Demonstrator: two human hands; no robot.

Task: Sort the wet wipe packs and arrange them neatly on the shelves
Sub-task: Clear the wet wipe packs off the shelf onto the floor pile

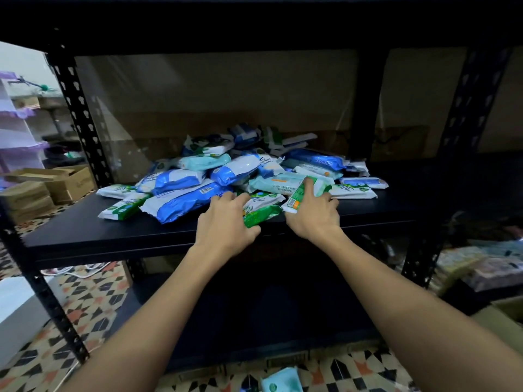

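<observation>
A loose pile of wet wipe packs in blue, white, teal and green lies heaped on the black shelf. My left hand grips a green and white pack at the pile's front edge. My right hand holds another green and white pack, tilted up, with its fingers curled round it. A large blue and white pack lies just left of my left hand. Both hands sit close together at the front middle of the shelf.
Black perforated uprights frame the shelf, with another on the right. A lower shelf sits below. One teal pack lies on the patterned floor. Cardboard boxes stand at left, and more goods at right.
</observation>
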